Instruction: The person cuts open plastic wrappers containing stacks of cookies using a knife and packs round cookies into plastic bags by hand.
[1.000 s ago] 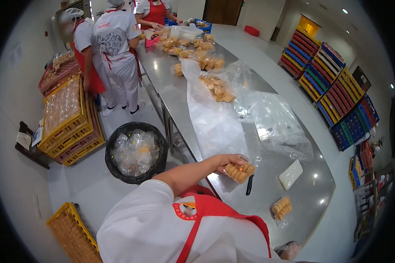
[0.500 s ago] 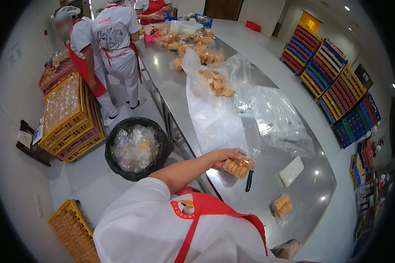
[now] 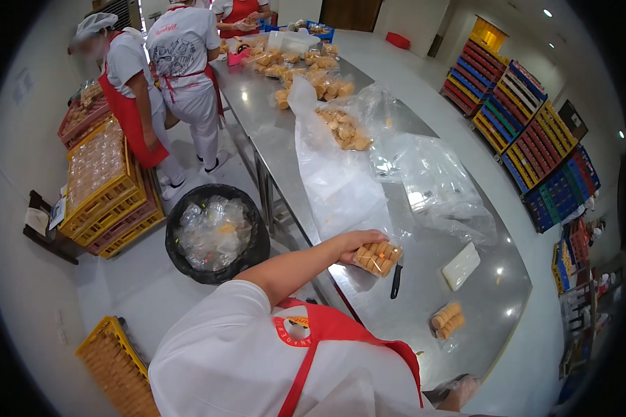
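My left hand [image 3: 360, 246] is closed around one end of a clear plastic pack of round, golden-brown biscuits [image 3: 378, 258], held above the steel table. A small orange mark shows on the pack. Right beside it lies a knife with a black handle [image 3: 396, 281]. My right hand [image 3: 464, 390] shows only partly at the bottom edge, under what looks like a clear plastic glove; its fingers are blurred and partly hidden. Between that hand and a white block [image 3: 460, 267] sits another bagged pack of biscuits [image 3: 448, 320].
Plastic sheets and bags [image 3: 442, 184] cover part of the steel table [image 3: 424, 347], with many bagged biscuits [image 3: 320, 83] farther up. A black-lined bin [image 3: 181, 260] of plastic stands at left, near yellow crates [image 3: 111, 208]. Co-workers [image 3: 184, 55] stand behind; stacked crates [image 3: 525, 118] line the right.
The pack in my left hand has turned, so its rows face the camera more. My right hand has shifted slightly right. A co-worker at left has moved the head a little.
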### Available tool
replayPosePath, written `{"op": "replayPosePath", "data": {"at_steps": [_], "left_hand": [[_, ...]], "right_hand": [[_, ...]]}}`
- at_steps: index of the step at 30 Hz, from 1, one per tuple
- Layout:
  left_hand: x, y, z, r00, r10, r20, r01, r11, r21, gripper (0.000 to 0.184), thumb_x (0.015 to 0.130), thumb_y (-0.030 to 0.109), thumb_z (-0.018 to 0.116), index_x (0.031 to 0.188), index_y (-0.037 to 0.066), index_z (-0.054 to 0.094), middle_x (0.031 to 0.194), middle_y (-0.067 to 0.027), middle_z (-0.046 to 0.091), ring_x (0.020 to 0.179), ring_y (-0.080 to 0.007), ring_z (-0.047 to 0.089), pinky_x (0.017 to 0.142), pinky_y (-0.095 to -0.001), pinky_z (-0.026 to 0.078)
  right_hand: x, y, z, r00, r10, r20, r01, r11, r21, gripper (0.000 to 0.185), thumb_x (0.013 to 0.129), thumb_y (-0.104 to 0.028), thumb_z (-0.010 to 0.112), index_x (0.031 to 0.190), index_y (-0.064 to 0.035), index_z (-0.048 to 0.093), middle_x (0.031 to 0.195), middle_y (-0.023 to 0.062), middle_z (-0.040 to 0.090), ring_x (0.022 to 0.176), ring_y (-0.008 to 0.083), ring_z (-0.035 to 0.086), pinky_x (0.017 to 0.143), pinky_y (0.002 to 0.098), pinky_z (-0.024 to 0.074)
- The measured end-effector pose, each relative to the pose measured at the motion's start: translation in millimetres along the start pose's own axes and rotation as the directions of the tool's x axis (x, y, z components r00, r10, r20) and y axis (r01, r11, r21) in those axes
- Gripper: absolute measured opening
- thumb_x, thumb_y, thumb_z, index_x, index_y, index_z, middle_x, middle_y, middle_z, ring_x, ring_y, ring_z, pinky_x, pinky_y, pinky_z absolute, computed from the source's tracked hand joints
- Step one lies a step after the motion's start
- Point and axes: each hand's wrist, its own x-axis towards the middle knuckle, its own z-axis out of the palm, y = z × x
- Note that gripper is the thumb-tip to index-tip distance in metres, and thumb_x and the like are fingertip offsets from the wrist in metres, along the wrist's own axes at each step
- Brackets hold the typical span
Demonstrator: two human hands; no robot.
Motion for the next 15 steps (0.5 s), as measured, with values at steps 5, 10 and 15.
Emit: {"op": "replayPosePath", "data": {"at_steps": [5,10,15], "left_hand": [[1,2,2,0.994,-0.013,0.112,0.015,1.0,-0.014,0.05,0.093,0.026,0.064,0.13,0.004,0.039,0.116,-0.0179,0.056,0.104,-0.0306,0.064,0.084,-0.0447,0.059],[-2,3,4,0.997,-0.033,0.065,0.034,0.999,-0.006,0.052,0.093,0.024,0.065,0.131,0.004,0.037,0.119,-0.0185,0.056,0.106,-0.0312,0.063,0.086,-0.0461,0.058],[4,2,-2,0.993,-0.041,0.106,0.042,0.999,-0.014,0.052,0.092,0.021,0.066,0.132,0.005,0.037,0.119,-0.0185,0.056,0.106,-0.0313,0.063,0.087,-0.0467,0.057]], "right_hand": [[18,-14,40,0.881,0.167,0.442,-0.429,0.675,0.6,0.038,0.092,-0.042,0.046,0.123,-0.0251,0.06,0.131,-0.0034,0.058,0.127,0.007,0.045,0.112,0.0336,0.0249],[21,-9,17,0.574,0.262,0.776,-0.764,-0.171,0.623,0.04,0.093,-0.042,0.044,0.126,-0.0234,0.058,0.132,-0.003,0.056,0.127,0.0068,0.043,0.116,0.0347,0.0214],[19,-11,55,0.684,-0.248,0.686,-0.372,0.69,0.621,0.056,0.086,-0.056,0.051,0.129,-0.0209,0.057,0.134,0.0001,0.057,0.131,0.0069,0.041,0.115,0.0365,0.0237]]}}
